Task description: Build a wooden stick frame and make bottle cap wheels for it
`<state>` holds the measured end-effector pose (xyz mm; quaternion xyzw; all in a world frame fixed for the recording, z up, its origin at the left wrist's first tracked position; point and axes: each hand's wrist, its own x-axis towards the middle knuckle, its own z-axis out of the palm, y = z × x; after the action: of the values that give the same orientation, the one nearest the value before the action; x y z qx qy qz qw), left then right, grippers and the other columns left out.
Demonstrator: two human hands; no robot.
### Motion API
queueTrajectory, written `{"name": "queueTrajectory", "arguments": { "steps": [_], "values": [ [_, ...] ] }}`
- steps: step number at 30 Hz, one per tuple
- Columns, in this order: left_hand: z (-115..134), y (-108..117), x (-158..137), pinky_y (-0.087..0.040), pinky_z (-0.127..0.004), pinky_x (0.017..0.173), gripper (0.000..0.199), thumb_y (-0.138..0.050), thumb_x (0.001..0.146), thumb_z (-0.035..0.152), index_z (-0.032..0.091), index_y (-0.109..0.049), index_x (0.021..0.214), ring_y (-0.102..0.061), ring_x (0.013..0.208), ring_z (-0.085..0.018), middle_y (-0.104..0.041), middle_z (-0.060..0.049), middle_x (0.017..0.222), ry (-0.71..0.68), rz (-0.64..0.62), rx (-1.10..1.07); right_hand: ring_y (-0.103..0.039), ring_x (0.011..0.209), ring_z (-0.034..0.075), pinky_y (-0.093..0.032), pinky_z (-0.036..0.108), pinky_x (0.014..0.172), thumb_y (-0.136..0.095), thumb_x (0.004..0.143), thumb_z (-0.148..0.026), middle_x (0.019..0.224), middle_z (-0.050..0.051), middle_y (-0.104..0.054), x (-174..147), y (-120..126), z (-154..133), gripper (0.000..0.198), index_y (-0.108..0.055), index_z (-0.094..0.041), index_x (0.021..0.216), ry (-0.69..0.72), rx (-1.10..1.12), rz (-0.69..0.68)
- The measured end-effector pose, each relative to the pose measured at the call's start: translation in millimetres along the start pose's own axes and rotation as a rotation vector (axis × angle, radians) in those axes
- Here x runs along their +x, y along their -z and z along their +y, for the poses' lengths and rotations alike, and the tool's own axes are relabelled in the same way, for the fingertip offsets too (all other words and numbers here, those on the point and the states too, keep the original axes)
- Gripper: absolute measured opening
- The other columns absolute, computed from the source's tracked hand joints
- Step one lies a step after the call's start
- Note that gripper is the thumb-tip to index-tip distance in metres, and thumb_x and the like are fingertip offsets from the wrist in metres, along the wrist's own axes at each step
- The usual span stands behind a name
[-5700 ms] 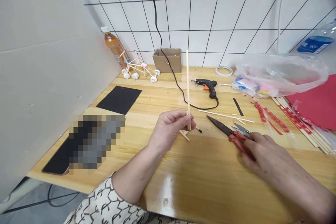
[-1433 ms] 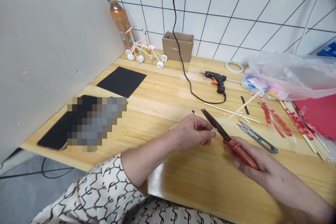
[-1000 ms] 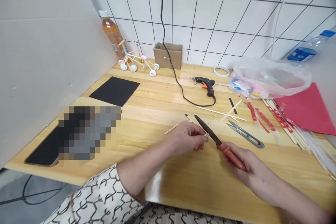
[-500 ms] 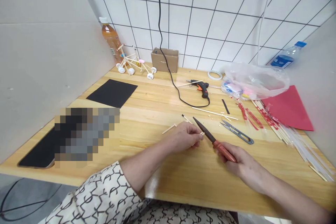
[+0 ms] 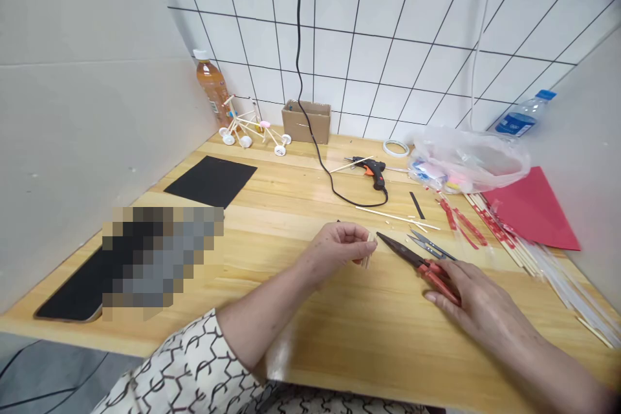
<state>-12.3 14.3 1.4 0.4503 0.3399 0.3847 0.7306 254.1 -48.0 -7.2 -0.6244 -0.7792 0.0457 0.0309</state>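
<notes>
My left hand is closed in a pinch on short wooden stick pieces, held just above the table. My right hand has its fingers over the red handles of needle-nose pliers, the thumb lying to the near side of the handles. The dark jaws of the pliers look closed, and their tip points toward my left hand. Close behind the pliers lie thread snips, partly covered by my right hand. Thin wooden sticks and small offcuts lie farther back.
A glue gun with a black cord lies mid-table. At the back are a stick model with white wheels, a cardboard box and a tape roll. A plastic bag, red sheet and black sheet lie around.
My right hand and the pliers have moved right and lower, away from my left hand. The right grip has loosened. My left hand has turned, showing the stick pieces upright in its fingertips.
</notes>
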Motion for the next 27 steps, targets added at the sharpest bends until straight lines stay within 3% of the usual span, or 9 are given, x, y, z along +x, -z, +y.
{"name": "queueTrajectory", "arguments": {
  "steps": [4,7,10,13,18,23,27],
  "values": [
    [-3,-2,1,-0.039,-0.022,0.056,0.033,-0.079,0.054,0.037,0.011,-0.061,0.066,-0.049,0.05,-0.007,-0.057,0.002,0.057,0.019,0.039,-0.026,-0.054,0.103,0.033,-0.044,0.047,0.087,-0.052,0.079,-0.054,0.11,0.017,-0.06,5,3,-1,0.052,-0.06,-0.014,0.11,0.007,-0.012,0.072],
    [-8,-5,1,-0.039,-0.022,0.055,0.033,-0.079,0.055,0.036,0.011,-0.061,0.066,-0.049,0.05,-0.007,-0.057,0.002,0.055,0.025,0.033,-0.013,-0.052,0.106,0.03,-0.041,0.046,0.091,-0.052,0.081,-0.05,0.111,0.014,-0.059,9,11,-23,0.04,-0.062,-0.018,0.103,0.042,0.157,0.121],
    [-13,-8,1,-0.039,-0.022,0.056,0.031,-0.078,0.057,0.035,0.01,-0.062,0.067,-0.05,0.052,-0.008,-0.057,0.002,0.055,0.021,0.007,0.001,-0.058,0.095,0.022,-0.046,0.036,0.083,-0.05,0.083,-0.044,0.102,0.008,-0.063,18,17,-56,0.031,-0.059,-0.02,0.1,0.038,0.491,-0.013],
    [-15,-11,0,-0.04,-0.023,0.059,0.029,-0.078,0.058,0.035,0.011,-0.063,0.067,-0.052,0.054,-0.008,-0.059,0.001,0.057,0.023,-0.014,-0.008,-0.059,0.079,0.018,-0.046,0.031,0.071,-0.05,0.084,-0.037,0.087,0.004,-0.065,31,17,-81,0.021,-0.06,-0.019,0.089,0.017,0.669,-0.126],
    [-12,-13,0,-0.041,-0.023,0.06,0.029,-0.077,0.056,0.035,0.011,-0.063,0.065,-0.052,0.055,-0.009,-0.059,0.001,0.059,0.008,0.067,0.003,-0.05,0.065,0.014,-0.039,0.026,0.06,-0.05,0.082,-0.037,0.069,0.0,-0.058,44,8,-86,0.023,-0.059,-0.017,0.076,-0.031,0.899,-0.165],
    [-13,-11,5,-0.043,-0.024,0.056,0.028,-0.06,0.069,0.04,0.012,-0.062,0.073,-0.051,0.053,-0.01,-0.058,0.0,0.061,-0.006,0.138,0.398,-0.041,0.06,0.011,-0.032,0.024,0.056,-0.05,0.081,-0.041,0.062,-0.004,-0.045,44,8,-75,0.026,-0.051,-0.018,0.068,-0.075,1.017,-0.191],
    [-17,-16,9,-0.037,-0.022,0.05,0.017,-0.053,0.073,0.027,0.014,-0.062,0.069,-0.048,0.049,-0.011,-0.053,0.002,0.053,-0.013,0.158,0.698,-0.042,0.064,0.011,-0.032,0.024,0.061,-0.049,0.084,-0.041,0.065,-0.004,-0.046,43,10,-65,0.027,-0.051,-0.018,0.069,-0.107,1.116,-0.198]
  ]
}}
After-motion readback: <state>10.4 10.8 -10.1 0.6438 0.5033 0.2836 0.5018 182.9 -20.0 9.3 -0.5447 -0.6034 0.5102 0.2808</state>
